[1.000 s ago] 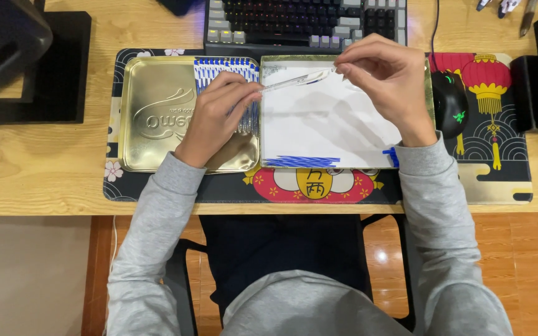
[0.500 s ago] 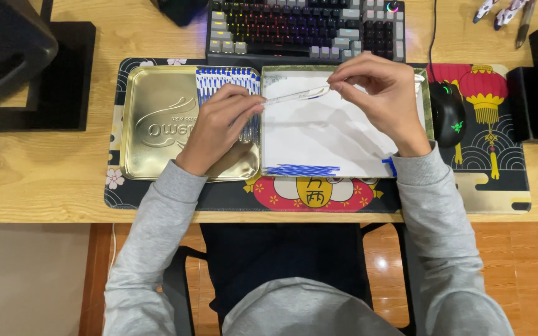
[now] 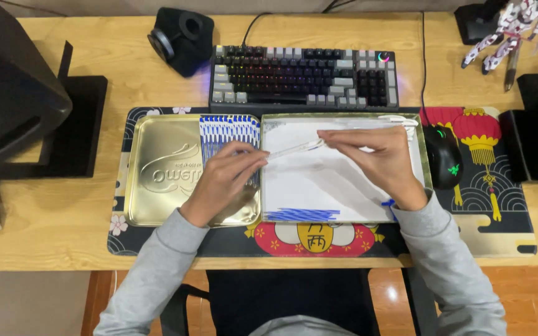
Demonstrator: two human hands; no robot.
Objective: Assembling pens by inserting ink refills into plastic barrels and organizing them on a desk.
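My left hand and my right hand each pinch one end of a thin clear pen, held level just above a gold tin tray lined with white paper. My left hand hovers over the right side of a gold tin lid. A row of several blue-and-white pens lies in that lid, partly hidden under my left fingers. Blue pieces lie along the tray's near edge.
A keyboard sits just behind the tins and a black mouse right of the tray, on a patterned desk mat. A black speaker stands at left, a small black device behind, a white figurine at far right.
The view has tilted up, showing more of the far desk. Both hands keep hold of the clear pen, which now sits a little lower over the white paper.
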